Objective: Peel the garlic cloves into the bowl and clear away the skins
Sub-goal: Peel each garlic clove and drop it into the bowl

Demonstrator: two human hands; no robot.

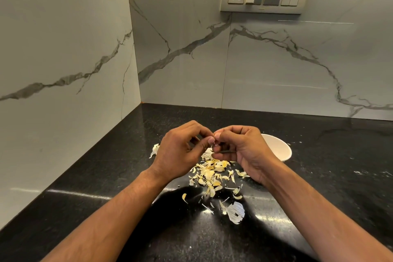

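Black speckled counter [319, 176], white bowl [278, 149], yellowish-white skins [210, 174], grey-veined wall [276, 66].

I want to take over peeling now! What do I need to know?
Left hand and right hand are raised together over the counter, fingertips pinching one small garlic clove, mostly hidden between them, mid-peel.
White bowl sits on the counter just behind the right hand; what is inside cannot be seen.
Loose skins lie in a pile under the hands, with a bigger papery piece nearer you.
Left to do: finish this clove, drop it in the bowl, then clear away the skins.
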